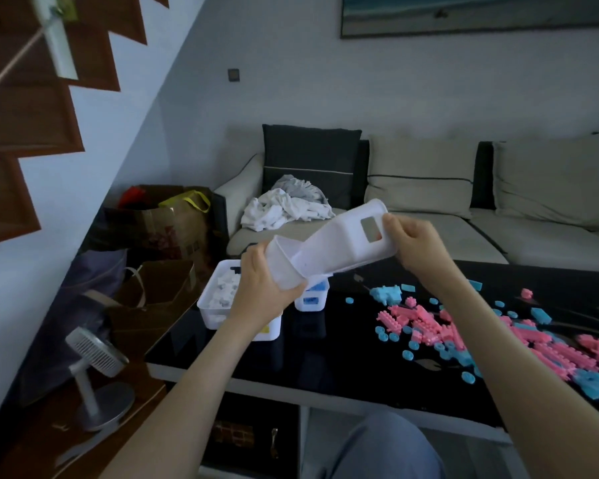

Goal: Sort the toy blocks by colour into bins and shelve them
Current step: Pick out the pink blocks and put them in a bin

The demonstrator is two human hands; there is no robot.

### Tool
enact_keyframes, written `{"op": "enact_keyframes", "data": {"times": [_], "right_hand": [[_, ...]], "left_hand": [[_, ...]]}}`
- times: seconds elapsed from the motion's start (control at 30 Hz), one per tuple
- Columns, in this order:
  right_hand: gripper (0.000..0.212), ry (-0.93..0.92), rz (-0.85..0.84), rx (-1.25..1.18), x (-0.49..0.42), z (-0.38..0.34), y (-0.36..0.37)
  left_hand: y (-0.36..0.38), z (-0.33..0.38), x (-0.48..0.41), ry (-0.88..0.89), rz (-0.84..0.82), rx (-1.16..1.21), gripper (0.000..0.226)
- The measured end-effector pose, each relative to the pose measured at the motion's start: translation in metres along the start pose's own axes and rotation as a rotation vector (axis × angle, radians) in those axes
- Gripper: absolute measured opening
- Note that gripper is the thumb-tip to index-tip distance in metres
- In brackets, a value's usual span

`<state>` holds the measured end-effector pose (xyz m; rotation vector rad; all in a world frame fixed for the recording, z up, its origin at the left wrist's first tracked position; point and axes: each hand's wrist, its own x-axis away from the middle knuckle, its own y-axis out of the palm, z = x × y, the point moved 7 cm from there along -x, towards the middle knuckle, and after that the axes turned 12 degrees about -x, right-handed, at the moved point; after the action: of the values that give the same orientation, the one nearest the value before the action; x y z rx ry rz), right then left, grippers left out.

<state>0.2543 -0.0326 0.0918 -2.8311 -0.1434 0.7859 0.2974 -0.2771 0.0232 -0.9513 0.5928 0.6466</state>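
Observation:
Two nested white plastic bins are held in the air above the black table [325, 368]. My left hand [261, 288] grips the inner bin [284, 267] at its lower end. My right hand [410, 242] holds the rim of the outer bin [346, 243], which has a cut-out handle. Below them stand a white bin with white blocks [218, 299] and a small white bin with blue blocks [312, 300]. A heap of pink blocks [426, 323] and blue blocks [388, 293] lies loose on the table at the right.
A beige sofa [429, 216] with crumpled clothes [287, 205] runs behind the table. Paper bags [173, 226] and a small white fan [97, 371] stand on the floor at the left. My knee [384, 447] is at the table's near edge.

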Motion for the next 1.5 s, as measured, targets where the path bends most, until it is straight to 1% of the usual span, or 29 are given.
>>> {"op": "enact_keyframes", "data": {"times": [0.13,0.2,0.3,0.37,0.4,0.43,0.47,0.5,0.57,0.6,0.7,0.8,0.87,0.93,1.03,1.17,1.27,1.33,1.4,1.5], "right_hand": [[0.046,-0.079,0.16,0.047,0.0,0.011,-0.009],[0.043,-0.088,0.145,0.144,0.002,0.016,-0.005],[0.035,-0.165,0.063,0.366,0.01,0.018,0.013],[0.041,-0.282,0.019,0.51,0.02,0.017,0.029],[0.041,-0.332,-0.019,0.555,0.025,0.02,0.038],[0.04,-0.365,-0.077,0.586,0.031,0.026,0.048],[0.043,-0.39,-0.14,0.606,0.037,0.032,0.058],[0.047,-0.422,-0.201,0.61,0.042,0.039,0.066],[0.048,-0.486,-0.307,0.596,0.052,0.052,0.081],[0.049,-0.486,-0.362,0.588,0.055,0.056,0.088],[0.049,-0.341,-0.518,0.633,0.063,0.078,0.1],[0.037,-0.099,-0.704,0.698,0.067,0.102,0.104],[0.03,0.066,-0.799,0.599,0.07,0.115,0.106],[0.026,0.141,-0.784,0.476,0.065,0.12,0.106],[0.024,0.133,-0.717,0.421,0.051,0.119,0.107],[0.02,0.114,-0.653,0.392,0.032,0.12,0.116],[0.025,0.068,-0.6,0.338,0.02,0.114,0.13],[0.033,0.065,-0.605,0.291,0.014,0.109,0.147],[0.04,0.063,-0.619,0.269,0.013,0.104,0.163],[0.042,0.063,-0.615,0.247,0.014,0.1,0.181]], "left_hand": [[-0.014,-0.026,0.004,-0.296,0.16,0.069,0.09],[-0.018,-0.04,0.008,-0.426,0.218,0.131,0.091],[-0.013,-0.053,0.01,-0.545,0.259,0.192,0.092],[-0.004,-0.057,0.01,-0.614,0.263,0.201,0.093],[0.001,-0.056,0.011,-0.635,0.255,0.199,0.094],[0.006,-0.054,0.011,-0.649,0.242,0.195,0.094],[0.012,-0.051,0.012,-0.661,0.223,0.193,0.093],[0.019,-0.048,0.013,-0.669,0.206,0.199,0.093],[0.032,-0.043,0.015,-0.681,0.184,0.219,0.091],[0.036,-0.04,0.015,-0.686,0.182,0.225,0.091],[0.051,-0.035,0.015,-0.691,0.157,0.247,0.091],[0.063,-0.033,0.009,-0.684,0.108,0.226,0.093],[0.072,-0.033,0.006,-0.681,0.066,0.204,0.094],[0.078,-0.036,0.004,-0.673,0.035,0.174,0.093],[0.079,-0.045,0.0,-0.695,0.062,0.124,0.093],[0.06,-0.066,-0.004,-0.782,0.218,0.072,0.096],[0.044,-0.084,0.002,-0.811,0.282,0.048,0.098],[0.038,-0.091,0.011,-0.811,0.261,0.013,0.098],[0.04,-0.09,0.019,-0.795,0.188,-0.015,0.099],[0.047,-0.086,0.025,-0.775,0.055,-0.044,0.105]]}}
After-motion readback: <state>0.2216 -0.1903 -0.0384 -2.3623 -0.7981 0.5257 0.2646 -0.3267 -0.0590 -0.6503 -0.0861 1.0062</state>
